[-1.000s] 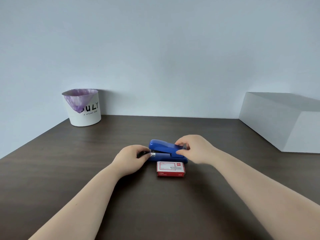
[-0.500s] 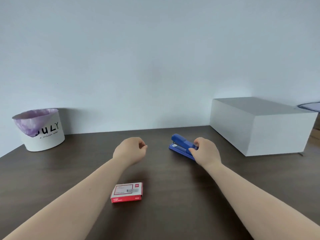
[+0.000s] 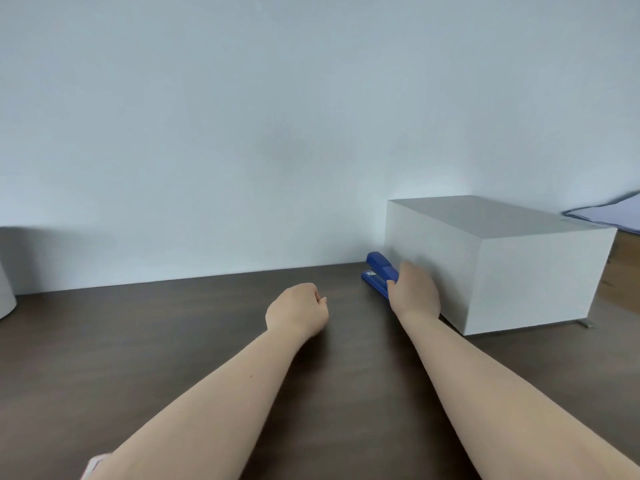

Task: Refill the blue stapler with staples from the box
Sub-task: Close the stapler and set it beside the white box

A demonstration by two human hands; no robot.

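The blue stapler [image 3: 378, 273] lies shut at the back of the dark wooden table [image 3: 138, 341], close to the wall and right beside the white box. My right hand [image 3: 414, 292] grips its near end and hides that part. My left hand [image 3: 298, 310] hovers over the table to the left of the stapler, curled into a loose fist with nothing in it. A sliver of the red staple box [image 3: 95, 464] shows at the bottom left edge, mostly hidden behind my left forearm.
A large white box [image 3: 519, 271] stands at the right, touching or nearly touching the stapler. A white bin [image 3: 5, 292] shows at the far left edge. Blue papers [image 3: 609, 213] lie behind the white box.
My right hand has carried the stapler farther back and right, up against the white box. The view has swung right, so the bin and staple box have slid toward the left edge.
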